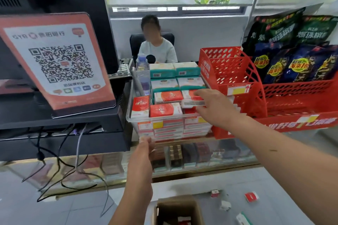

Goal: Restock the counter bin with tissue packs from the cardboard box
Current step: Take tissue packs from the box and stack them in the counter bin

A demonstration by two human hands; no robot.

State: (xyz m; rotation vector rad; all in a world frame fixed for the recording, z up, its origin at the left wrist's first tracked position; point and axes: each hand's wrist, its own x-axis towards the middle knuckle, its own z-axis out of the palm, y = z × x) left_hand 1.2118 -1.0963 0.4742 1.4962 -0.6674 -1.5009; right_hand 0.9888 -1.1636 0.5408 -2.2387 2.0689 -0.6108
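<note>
- Bench (109, 162): glass-topped, with boxed goods on a shelf under the glass; it carries the bin and the racks.
- Red rack (237, 71): perforated plastic, just right of the bin, with dark snack bags (292, 56) standing in its far-right section.
- QR sign (60, 64): orange-framed, tilted back on a black stand at the left.
- Counter bin (164, 118): clear plastic, between stand and rack, filled nearly to the rim with red-and-white tissue packs (166, 109); teal packs are stacked at its back.
- Cardboard box (193, 204): open, on the floor below the bench, at the bottom edge of the view.
- Right grip (217, 107): over the bin's right side, fingers above and thumb below, holding one tissue pack (192, 103) just above the packs already in the bin.
- Left grip (144, 153): fingertips against the bin's lower front-left corner; cannot tell whether they curl under it.
</note>
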